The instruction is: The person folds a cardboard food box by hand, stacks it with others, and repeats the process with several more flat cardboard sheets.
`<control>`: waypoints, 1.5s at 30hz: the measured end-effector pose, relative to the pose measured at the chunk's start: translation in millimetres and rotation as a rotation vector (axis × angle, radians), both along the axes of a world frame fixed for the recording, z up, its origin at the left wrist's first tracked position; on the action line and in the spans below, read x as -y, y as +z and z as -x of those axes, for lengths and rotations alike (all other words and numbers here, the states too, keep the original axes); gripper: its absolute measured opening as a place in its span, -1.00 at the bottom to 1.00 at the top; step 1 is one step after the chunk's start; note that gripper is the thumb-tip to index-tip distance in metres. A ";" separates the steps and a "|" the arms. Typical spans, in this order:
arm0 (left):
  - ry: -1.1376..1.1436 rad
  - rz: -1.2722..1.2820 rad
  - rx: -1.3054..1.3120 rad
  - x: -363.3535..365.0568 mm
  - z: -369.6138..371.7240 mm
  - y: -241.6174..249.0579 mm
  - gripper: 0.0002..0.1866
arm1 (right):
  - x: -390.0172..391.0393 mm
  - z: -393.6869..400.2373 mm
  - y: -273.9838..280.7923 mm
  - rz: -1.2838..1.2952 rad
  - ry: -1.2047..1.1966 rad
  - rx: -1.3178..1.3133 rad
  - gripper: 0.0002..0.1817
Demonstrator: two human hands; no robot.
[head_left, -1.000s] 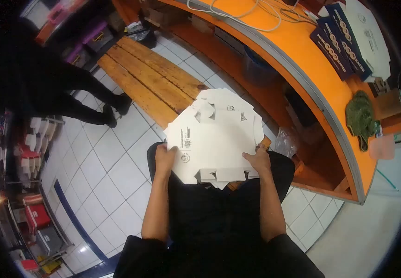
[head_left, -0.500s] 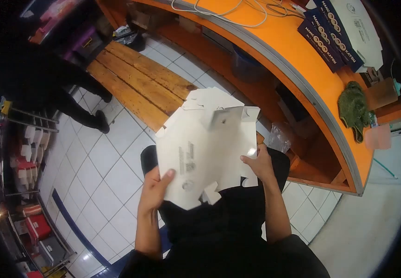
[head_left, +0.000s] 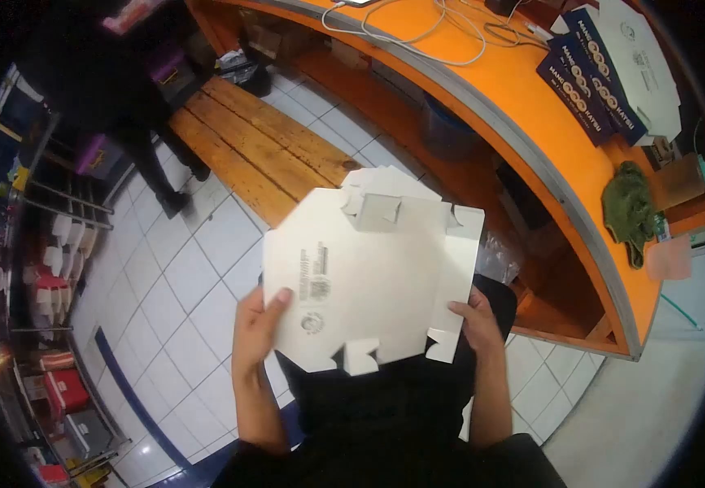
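Observation:
A white cardboard box blank [head_left: 377,276] lies spread nearly flat above my lap, its flaps and notched tabs showing at the top and bottom edges. Printed text and a round logo mark its left part. My left hand [head_left: 259,325] grips the left edge, thumb on top and fingers underneath. On the opposite side my right hand [head_left: 479,321] pinches the right-hand panel near its lower corner, thumb over the card. The fingers beneath the card are mostly hidden on both sides.
A curved orange counter [head_left: 499,89] holds white cables [head_left: 450,49], dark blue printed boxes [head_left: 584,89] and a green cloth [head_left: 627,211]. A wooden bench [head_left: 263,146] stands ahead. At left are a person in dark clothes [head_left: 116,81] and a rack of containers [head_left: 67,252].
The box blank has been opened out flatter, its right panel swung outward with my right hand. The person at left has shifted position, and my view has tilted slightly.

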State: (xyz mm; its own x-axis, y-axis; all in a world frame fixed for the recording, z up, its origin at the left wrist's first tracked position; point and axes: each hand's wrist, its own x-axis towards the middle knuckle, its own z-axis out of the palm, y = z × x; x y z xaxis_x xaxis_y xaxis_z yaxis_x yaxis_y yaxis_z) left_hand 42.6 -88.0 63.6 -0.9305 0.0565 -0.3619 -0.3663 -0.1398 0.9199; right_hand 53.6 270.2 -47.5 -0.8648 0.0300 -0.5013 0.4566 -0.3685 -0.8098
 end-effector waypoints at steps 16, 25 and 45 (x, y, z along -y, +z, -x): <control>-0.047 0.911 -0.634 -120.7 -34.7 -21.0 -0.59 | 104.4 -28.4 68.6 -0.951 0.057 -0.289 -0.61; 0.210 0.309 -0.155 -2.4 40.2 -34.2 -0.59 | 0.5 -12.4 53.8 -0.253 -0.194 0.109 -0.36; -0.677 0.821 -0.043 -80.4 -68.3 -115.7 -0.65 | 15.5 36.8 -51.1 -1.176 1.300 -0.193 -0.34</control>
